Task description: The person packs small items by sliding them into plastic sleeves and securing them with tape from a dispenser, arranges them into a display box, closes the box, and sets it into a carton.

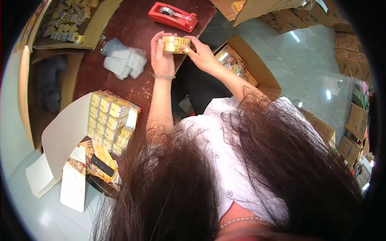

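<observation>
Both my hands hold a small yellow box [173, 44] above the edge of the dark red table [140, 89]. My left hand [161, 56] has its fingers around the box's left side. On the right side, my right hand [198, 53] grips it between thumb and fingers. Just beyond the hands lies a red tape dispenser [173, 17] with a roll of tape. A loose pile of clear plastic bags [124, 61] is left of my left hand. Nearer to me on the left, an opened carton holds rows of small yellow boxes [106, 120].
At the upper left, a cardboard box [90, 36] contains many small yellow pieces. An open carton [261, 74] with printed packages stands right of my legs. Brown cartons [354, 120] line the floor at the right. A black phone-like object [102, 165] lies at the lower left.
</observation>
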A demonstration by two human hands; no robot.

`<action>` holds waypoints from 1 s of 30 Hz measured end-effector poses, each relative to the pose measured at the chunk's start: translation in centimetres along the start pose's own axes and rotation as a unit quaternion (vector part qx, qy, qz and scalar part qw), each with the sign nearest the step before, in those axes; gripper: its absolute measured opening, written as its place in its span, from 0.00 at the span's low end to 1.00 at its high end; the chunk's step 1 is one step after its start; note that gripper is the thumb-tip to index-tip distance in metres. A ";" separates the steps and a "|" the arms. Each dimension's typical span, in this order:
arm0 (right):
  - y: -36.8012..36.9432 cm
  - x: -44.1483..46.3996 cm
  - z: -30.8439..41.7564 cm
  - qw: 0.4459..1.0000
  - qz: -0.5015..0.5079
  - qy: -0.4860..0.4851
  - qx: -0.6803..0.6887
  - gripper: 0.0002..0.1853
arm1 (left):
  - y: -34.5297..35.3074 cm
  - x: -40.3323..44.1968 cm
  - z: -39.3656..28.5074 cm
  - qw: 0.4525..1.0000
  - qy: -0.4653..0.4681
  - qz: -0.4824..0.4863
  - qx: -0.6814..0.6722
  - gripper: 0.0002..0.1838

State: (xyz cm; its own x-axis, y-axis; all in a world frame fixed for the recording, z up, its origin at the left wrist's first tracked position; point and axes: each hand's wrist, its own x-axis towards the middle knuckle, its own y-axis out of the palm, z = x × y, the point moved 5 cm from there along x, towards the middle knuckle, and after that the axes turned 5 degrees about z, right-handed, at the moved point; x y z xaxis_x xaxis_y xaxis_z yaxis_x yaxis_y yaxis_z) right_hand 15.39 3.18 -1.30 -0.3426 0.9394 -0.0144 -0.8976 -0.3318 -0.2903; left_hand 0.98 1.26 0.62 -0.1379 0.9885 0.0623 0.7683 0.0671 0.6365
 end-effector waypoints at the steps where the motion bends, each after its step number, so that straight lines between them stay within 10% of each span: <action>1: 0.3 -0.3 0.2 0.998 -0.016 -0.002 0.055 0.26 | 0.4 -0.8 0.2 1.000 0.015 -0.012 -0.007 0.20; 3: -0.7 0.8 1.1 0.986 0.077 0.015 0.148 0.33 | 0.3 -1.6 0.1 0.998 0.031 0.010 -0.047 0.20; 6: -3.9 1.3 9.7 0.946 -0.002 -0.273 -0.176 0.41 | -0.2 -0.9 -2.6 0.986 0.105 -0.067 0.110 0.14; 9: -1.5 3.3 8.1 0.915 0.086 -0.345 -0.192 0.37 | -0.9 2.5 -1.6 0.942 0.045 0.063 0.326 0.17; 14: -7.9 9.8 5.2 0.927 -0.026 -0.244 -0.284 0.18 | -0.2 3.3 -1.4 0.938 -0.005 0.115 0.326 0.24; 16: -7.3 11.5 3.1 0.977 0.119 -0.112 -0.135 0.14 | 1.5 4.7 -1.1 0.916 0.021 0.190 0.352 0.23; 19: -7.8 9.6 4.0 0.932 0.018 -0.211 -0.296 0.12 | 0.8 5.5 0.1 0.920 -0.027 0.174 0.349 0.21; 27: -8.6 7.5 -0.8 0.990 0.111 0.042 0.070 0.11 | 0.7 5.5 0.2 0.916 -0.021 0.170 0.363 0.20; 30: -8.0 8.2 -2.3 0.983 0.087 -0.004 -0.161 0.11 | 0.5 5.2 0.4 0.918 -0.015 0.164 0.361 0.20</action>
State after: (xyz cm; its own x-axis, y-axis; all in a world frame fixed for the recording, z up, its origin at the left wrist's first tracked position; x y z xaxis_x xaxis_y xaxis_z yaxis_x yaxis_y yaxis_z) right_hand 20.37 13.68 -1.28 -0.4864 0.8697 -0.0834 -0.6910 -0.4413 -0.5725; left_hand 0.91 6.45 0.93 0.1836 0.9741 0.1322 0.9809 -0.1727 -0.0897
